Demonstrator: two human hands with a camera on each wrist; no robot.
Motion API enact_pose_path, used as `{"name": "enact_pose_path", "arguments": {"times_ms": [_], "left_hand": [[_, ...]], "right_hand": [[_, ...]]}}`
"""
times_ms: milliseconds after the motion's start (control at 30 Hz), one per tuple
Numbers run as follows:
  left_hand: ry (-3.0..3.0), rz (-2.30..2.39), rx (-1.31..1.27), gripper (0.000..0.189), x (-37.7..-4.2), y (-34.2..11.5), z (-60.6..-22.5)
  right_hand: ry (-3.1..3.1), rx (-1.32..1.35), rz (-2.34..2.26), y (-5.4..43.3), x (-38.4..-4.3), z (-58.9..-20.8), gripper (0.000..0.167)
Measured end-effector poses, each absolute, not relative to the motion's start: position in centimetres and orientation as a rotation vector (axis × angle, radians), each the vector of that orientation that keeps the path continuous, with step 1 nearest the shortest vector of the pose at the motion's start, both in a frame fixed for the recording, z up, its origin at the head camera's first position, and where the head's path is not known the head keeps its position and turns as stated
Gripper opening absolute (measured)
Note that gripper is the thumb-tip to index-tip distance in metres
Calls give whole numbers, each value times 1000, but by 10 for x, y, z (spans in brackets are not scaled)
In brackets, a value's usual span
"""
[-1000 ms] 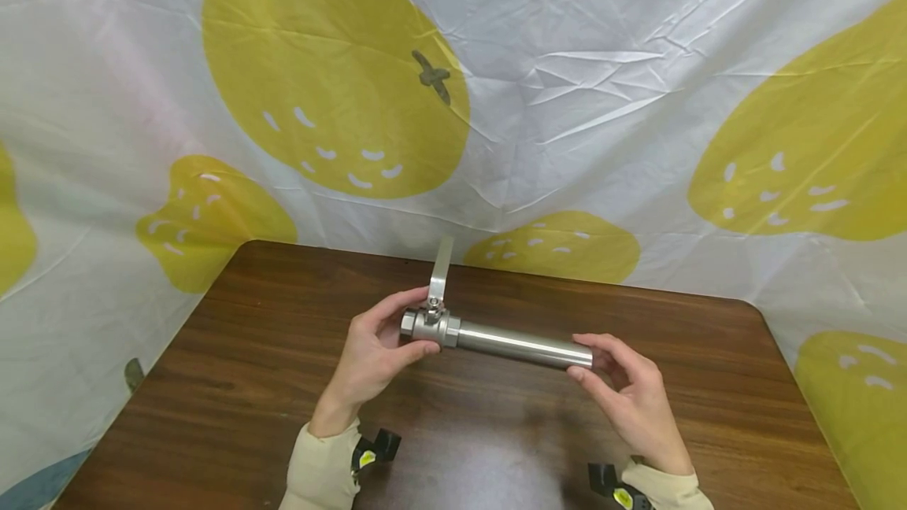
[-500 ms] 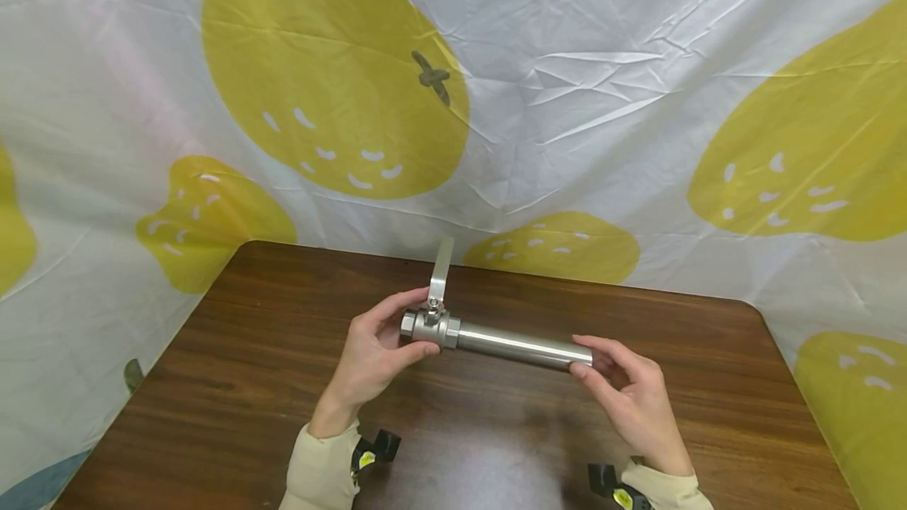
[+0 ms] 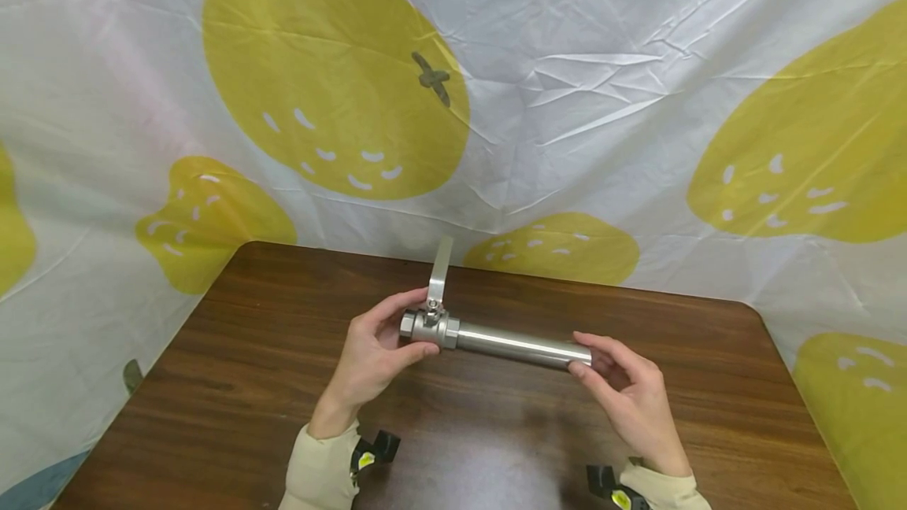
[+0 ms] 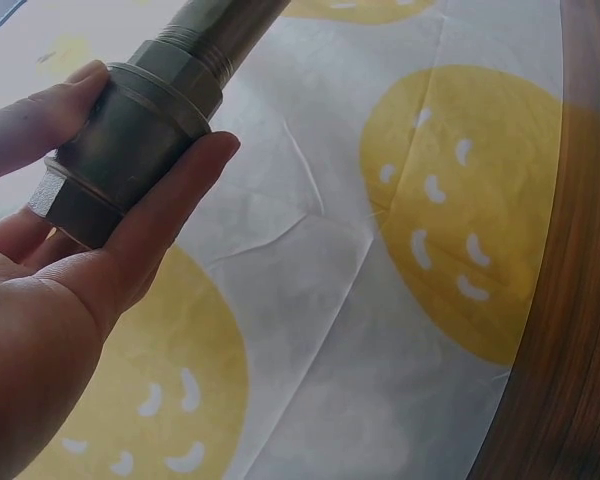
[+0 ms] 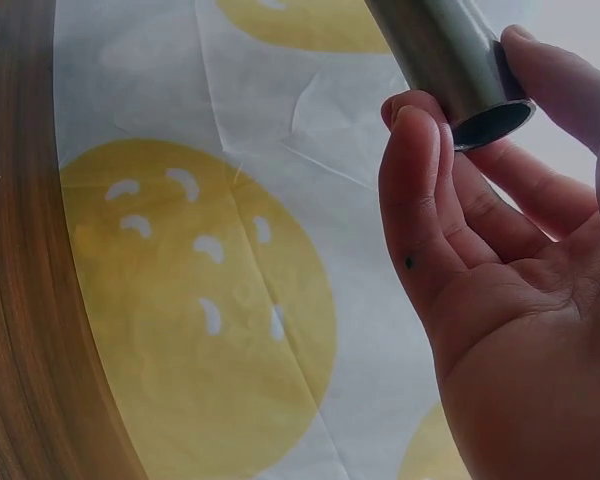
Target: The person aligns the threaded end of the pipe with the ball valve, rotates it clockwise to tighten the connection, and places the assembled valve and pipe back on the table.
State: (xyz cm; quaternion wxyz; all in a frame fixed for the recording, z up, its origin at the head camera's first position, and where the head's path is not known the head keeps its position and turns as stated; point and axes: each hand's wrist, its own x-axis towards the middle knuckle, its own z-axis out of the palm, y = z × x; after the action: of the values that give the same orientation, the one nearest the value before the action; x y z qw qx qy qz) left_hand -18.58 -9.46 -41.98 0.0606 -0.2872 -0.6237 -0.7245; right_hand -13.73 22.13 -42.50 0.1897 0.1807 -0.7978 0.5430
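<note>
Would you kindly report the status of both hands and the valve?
Left hand holds valve; right hand grips pipe at its open end. Pipe joined to valve, some thread showing. No obstruction visible.

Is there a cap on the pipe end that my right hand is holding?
No, the right wrist view shows the metal pipe ending in a bare rim around a dark hollow, held by the right hand.

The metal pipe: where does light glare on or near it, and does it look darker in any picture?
Head view: a bright streak runs along the pipe, and pale glare lies on the table near the bottom edge; left wrist view: the valve looks dark against pale cloth; right wrist view: the pipe looks duller.
</note>
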Motion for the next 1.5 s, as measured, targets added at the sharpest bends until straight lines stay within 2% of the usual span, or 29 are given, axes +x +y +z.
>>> {"name": "enact_pose_path", "arguments": {"times_ms": [167,400,867,1500], "left_hand": [[-1889,-2194,-867,63,-186,-95,-420],[-1878,-2178,-888,62,-186,-94,-421],[-1880,-2225,-850,64,-186,-94,-419],[-1877,-2227,-841,66,-186,-95,-420]], "right_hand": [[-2166,570,1625,222,-138,-427,42],[-1943,827,1794,222,-143,-430,58],[-1845,904,1796,222,-146,-430,49],[-1888,881,1746,222,-147,-432,50]]}}
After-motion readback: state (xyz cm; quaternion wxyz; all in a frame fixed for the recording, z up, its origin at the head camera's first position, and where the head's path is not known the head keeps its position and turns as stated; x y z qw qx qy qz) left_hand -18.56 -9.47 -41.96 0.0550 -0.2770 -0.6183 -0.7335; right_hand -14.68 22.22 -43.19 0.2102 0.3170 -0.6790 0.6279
